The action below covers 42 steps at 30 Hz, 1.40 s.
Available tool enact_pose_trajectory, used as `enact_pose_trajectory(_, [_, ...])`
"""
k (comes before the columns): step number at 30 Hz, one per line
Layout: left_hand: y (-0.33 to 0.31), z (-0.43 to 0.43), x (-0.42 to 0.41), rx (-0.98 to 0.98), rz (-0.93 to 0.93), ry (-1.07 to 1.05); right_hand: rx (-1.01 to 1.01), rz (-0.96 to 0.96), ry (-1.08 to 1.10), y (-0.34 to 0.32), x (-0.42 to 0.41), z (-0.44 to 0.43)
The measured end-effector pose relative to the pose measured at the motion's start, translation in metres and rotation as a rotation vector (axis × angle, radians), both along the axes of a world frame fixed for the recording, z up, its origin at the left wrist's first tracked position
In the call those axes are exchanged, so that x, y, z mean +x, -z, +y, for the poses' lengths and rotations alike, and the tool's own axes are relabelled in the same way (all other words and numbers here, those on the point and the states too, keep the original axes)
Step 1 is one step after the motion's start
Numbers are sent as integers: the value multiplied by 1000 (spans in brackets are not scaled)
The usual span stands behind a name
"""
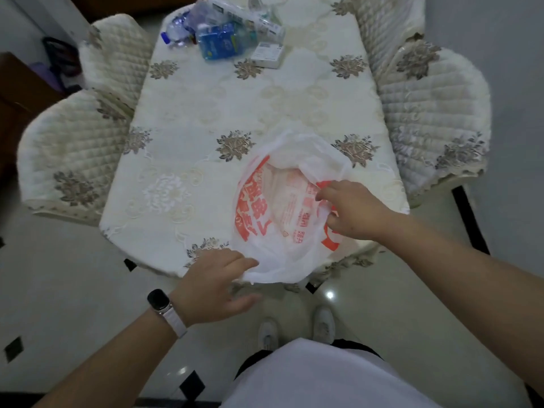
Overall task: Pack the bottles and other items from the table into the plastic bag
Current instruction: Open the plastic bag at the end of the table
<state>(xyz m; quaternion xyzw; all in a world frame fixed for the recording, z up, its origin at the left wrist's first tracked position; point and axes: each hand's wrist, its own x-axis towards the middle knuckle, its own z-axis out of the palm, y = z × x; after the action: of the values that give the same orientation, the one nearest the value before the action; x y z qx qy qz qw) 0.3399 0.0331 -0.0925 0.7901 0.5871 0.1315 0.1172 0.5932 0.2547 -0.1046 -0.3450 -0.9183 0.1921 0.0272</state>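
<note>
A white plastic bag with red print lies at the near edge of the table, its mouth spread wide. My left hand pinches the bag's near rim at the table edge. My right hand grips the rim on the right side. At the far end of the table lie a clear bottle with a blue cap, a blue-labelled bottle, a small white box and a long white box. The inside of the bag shows nothing but its own folds.
The table wears a cream embroidered cloth. Quilted chairs stand at the left and right. I stand at the near end on a glossy tiled floor. A watch sits on my left wrist.
</note>
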Motion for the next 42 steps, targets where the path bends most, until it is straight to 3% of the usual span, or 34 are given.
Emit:
enact_pose_trajectory(5, [11,19,10,14,-26,70,-46,-178,-248,-21,16,-53])
enact_pose_trajectory(8, [9,28,8,62,-116,70,133,-212,-304,-14,9,-84])
enact_pose_trajectory(13, [14,21,3,100,-108,261,283,-81,-104,4,-11,-91])
enact_pose_trajectory(17, [28,12,-5,-8,24,410,370,89,122,4,-17,-92])
enact_pose_trajectory(19, [28,9,-6,-106,-98,328,407,140,184,1,-15,-93])
enact_pose_trajectory(21, [21,14,-1,-159,-299,95,416,158,219,-1,-10,-97])
enact_pose_trajectory(23, [14,29,8,-111,-317,-53,419,171,253,-1,-7,-102])
enact_pose_trajectory(26, [13,55,19,-28,-97,8,396,183,310,2,-4,-110])
enact_pose_trajectory(30, [29,78,35,-133,67,109,267,139,408,2,2,-111])
enact_pose_trajectory(33, [36,83,37,-112,52,134,218,66,306,-4,17,-112])
enact_pose_trajectory(36, [26,87,31,35,39,153,149,51,214,-18,31,-117])
enact_pose_trajectory(39, [17,91,25,123,63,206,52,179,193,-39,30,-121])
enact_pose_trajectory(42, [19,95,18,220,94,274,-89,303,312,-59,16,-113])
